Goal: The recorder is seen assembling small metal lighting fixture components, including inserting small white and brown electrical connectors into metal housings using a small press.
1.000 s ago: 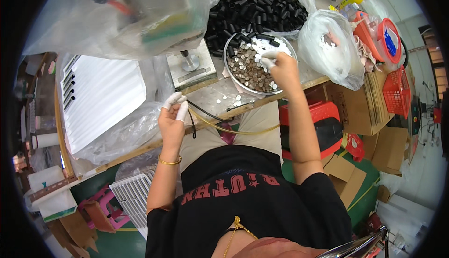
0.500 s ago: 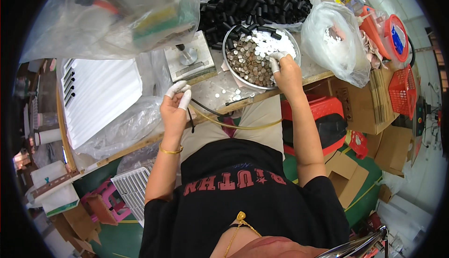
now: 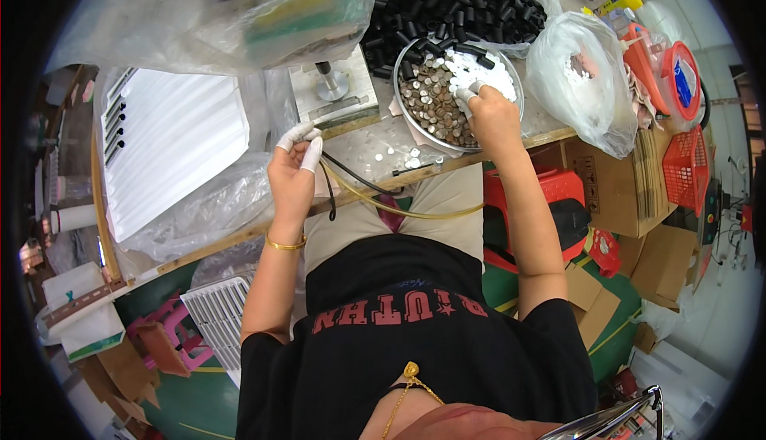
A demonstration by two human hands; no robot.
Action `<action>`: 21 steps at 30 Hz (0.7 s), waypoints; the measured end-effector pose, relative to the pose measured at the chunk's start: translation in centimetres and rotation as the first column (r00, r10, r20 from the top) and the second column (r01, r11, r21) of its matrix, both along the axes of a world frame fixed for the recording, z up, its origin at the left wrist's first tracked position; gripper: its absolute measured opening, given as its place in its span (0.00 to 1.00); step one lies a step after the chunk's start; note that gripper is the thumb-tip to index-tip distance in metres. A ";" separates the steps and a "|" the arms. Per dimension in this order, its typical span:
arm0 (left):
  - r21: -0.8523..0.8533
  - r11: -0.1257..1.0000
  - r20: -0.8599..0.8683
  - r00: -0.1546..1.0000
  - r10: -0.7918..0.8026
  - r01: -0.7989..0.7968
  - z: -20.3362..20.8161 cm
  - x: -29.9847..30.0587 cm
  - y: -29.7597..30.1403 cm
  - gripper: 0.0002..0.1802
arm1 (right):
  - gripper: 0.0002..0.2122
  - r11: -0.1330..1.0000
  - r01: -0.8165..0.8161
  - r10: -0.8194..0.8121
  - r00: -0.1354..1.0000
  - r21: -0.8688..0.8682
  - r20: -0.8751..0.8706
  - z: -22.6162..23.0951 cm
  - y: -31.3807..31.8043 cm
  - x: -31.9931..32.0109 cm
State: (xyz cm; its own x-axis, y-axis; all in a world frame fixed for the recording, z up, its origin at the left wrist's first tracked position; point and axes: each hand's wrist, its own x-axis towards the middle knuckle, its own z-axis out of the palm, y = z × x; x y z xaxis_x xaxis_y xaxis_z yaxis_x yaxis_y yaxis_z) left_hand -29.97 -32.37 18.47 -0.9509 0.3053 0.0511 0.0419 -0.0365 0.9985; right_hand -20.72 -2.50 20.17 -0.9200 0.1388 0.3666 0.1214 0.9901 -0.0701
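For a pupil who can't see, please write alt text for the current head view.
A right hand wearing white finger covers reaches into a round silvery metal bowl of brownish discs and white pieces. The left hand, similarly covered, hovers near the wooden bench edge; short black tubes lie heaped behind the bowl.

The left forearm (image 3: 274,288) is pointing forward from a bent elbow, and the left grip (image 3: 294,170) is hovering ahead of it, its thumb and curled fingers bringing their tips close together. The right forearm (image 3: 531,209) is stretching farther forward and slanting inward, while the right grip (image 3: 496,125) is pointing its bunched fingers forward and leftward.
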 end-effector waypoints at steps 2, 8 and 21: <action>0.069 0.998 -0.059 0.998 0.017 -0.013 -0.4 -1.2 0.2 0.17 | 0.15 1.000 -0.012 0.012 1.000 0.020 0.008 -0.1 0.1 -0.6; -0.210 0.957 -0.345 0.931 0.119 -0.200 -1.2 -4.0 2.6 0.21 | 0.13 0.999 -0.002 -0.003 0.996 0.053 0.089 0.3 0.2 -0.2; -0.743 0.592 -0.549 0.789 -0.276 -0.310 0.5 -7.5 5.6 0.25 | 0.08 0.768 -0.177 0.028 0.969 -0.616 -0.244 0.6 -5.7 -2.7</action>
State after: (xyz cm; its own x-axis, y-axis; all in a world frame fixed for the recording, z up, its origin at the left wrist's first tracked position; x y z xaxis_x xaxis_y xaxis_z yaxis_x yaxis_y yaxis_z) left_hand -37.43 -26.79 19.02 -0.8177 0.4821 0.3147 0.5742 0.7225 0.3851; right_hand -23.45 -8.21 20.73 -0.8541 0.3158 0.4133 -0.0693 0.7184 -0.6921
